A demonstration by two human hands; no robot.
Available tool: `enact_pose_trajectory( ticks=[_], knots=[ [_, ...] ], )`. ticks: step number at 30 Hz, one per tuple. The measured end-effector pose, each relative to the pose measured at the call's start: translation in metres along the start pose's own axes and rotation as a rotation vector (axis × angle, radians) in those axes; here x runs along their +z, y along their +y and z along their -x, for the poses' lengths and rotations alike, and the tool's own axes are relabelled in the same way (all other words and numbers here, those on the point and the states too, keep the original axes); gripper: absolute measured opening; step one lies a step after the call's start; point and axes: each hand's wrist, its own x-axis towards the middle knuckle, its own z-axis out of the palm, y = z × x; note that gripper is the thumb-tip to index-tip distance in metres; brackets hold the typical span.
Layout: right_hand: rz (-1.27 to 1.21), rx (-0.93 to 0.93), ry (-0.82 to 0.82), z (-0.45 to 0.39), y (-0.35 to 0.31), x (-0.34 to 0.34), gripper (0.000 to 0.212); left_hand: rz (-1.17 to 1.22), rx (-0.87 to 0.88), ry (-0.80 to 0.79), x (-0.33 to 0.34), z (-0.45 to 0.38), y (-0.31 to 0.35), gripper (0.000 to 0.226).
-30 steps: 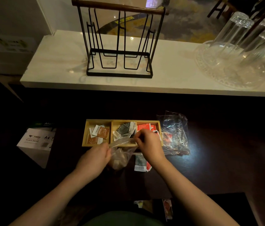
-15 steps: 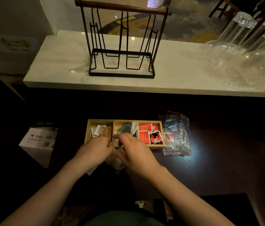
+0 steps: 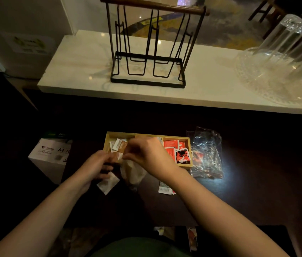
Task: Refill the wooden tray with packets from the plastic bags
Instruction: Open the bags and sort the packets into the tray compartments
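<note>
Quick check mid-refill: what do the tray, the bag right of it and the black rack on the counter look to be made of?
Tray: pale, unpainted-looking wood with a matte yellowish rim. Bag: thin clear plastic film, crinkled, with bright glare spots. Rack: thin black metal wire, by its look, with a matte finish, topped by a brown bar that looks like wood.
</note>
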Motion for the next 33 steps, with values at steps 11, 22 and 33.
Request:
enact_pose_trajectory(
  ticks=[11, 22, 33],
  knots=[
    [-0.275, 0.122, 0.14, -0.042, 0.002, -0.021, 0.01, 0.44, -0.068, 0.251, -0.003, -0.015, -0.033, 0.038],
    [-0.256, 0.417, -0.023, -0.057, 0.041, 0.019, 0.012, -0.084, 0.31, 0.793, -0.061, -0.008, -0.019, 0.038],
    [-0.605, 0.553, -0.088, -0.061, 0.058, 0.045, 0.013, -0.358, 0.512, 0.947, -0.072, 0.014, 0.023, 0.025]
  ],
)
